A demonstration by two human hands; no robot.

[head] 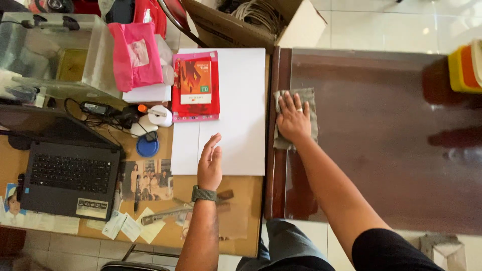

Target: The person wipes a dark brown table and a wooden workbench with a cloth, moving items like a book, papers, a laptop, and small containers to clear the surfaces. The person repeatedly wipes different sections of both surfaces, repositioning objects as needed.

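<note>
Right hand (293, 120) presses flat on grey cloth (310, 96).

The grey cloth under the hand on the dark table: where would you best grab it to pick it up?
Probably at the far edge of the grey cloth, beyond the fingertips of the right hand pressing it flat. That bare strip lies loose on the dark table, so a pinch from above there should gather a fold. The near edge hangs over the table's side.

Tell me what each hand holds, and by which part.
Nothing is gripped. The right hand presses flat on a grey cloth; the left hand rests on white paper.
</note>
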